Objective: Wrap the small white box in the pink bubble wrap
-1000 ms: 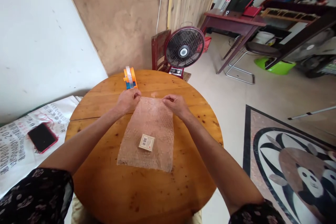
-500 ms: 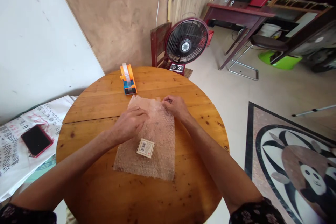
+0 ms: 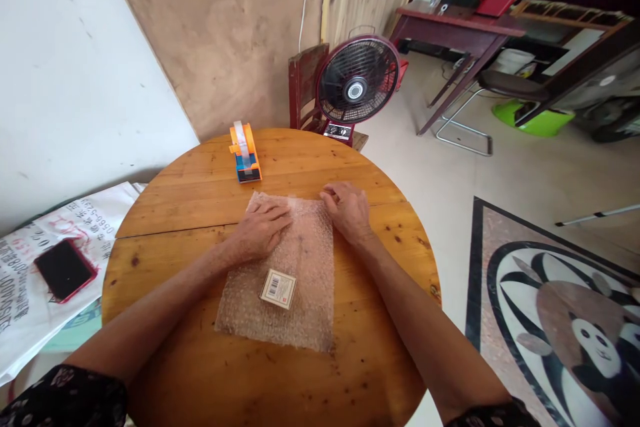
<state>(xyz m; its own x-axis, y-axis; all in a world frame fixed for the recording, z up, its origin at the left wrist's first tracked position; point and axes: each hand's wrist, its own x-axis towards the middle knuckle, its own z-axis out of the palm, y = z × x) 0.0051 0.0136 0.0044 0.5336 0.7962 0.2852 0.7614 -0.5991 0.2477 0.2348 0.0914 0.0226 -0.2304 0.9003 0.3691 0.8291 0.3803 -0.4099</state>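
A sheet of clear bubble wrap (image 3: pixel 310 307) lies spread on the round wooden table (image 3: pixel 175 207). On its lower half rests a small cream box (image 3: pixel 278 289) with a barcode label facing up. My left hand (image 3: pixel 263 230) lies flat on the wrap's upper left part, fingers stretched out and pressing it down. At the upper right corner, my right hand (image 3: pixel 347 210) has its fingers curled in, thumb and fingertips closed at the wrap's edge. Beyond the wrap stands an orange and blue tape dispenser (image 3: pixel 245 152) with a roll of clear tape.
A maroon fan (image 3: pixel 356 90) stands on a wooden chair (image 3: pixel 305 80) behind the table. To the left, a phone (image 3: pixel 65 269) rests on a white printed sack (image 3: pixel 25 307). A dark red desk (image 3: pixel 450 30) and a stool (image 3: pixel 513 83) are at the back right.
My right hand has slid right along the wrap's top edge to its corner. My left hand has flattened on the wrap. The wrap's top edge now lies flatter and slightly nearer.
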